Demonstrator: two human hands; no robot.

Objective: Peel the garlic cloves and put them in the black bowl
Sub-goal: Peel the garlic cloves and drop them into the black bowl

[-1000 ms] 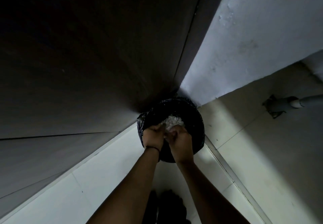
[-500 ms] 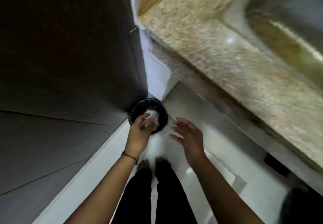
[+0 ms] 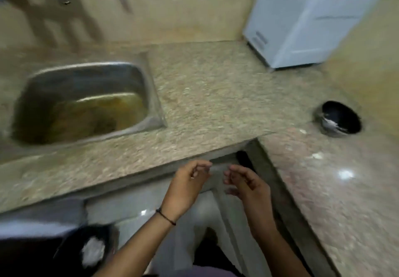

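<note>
Flanking the empty hands: sink [image 3: 82, 101], black bowl [image 3: 341, 118], bin [image 3: 86, 248].

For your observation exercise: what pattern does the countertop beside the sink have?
The countertop is speckled beige-and-tan granite, seen in the head view.

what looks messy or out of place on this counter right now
A few small white scraps lie loose on the speckled stone counter near the round black bowl, likely garlic skin. The steel sink holds murky yellowish water. Both the left hand and right hand look empty.
</note>
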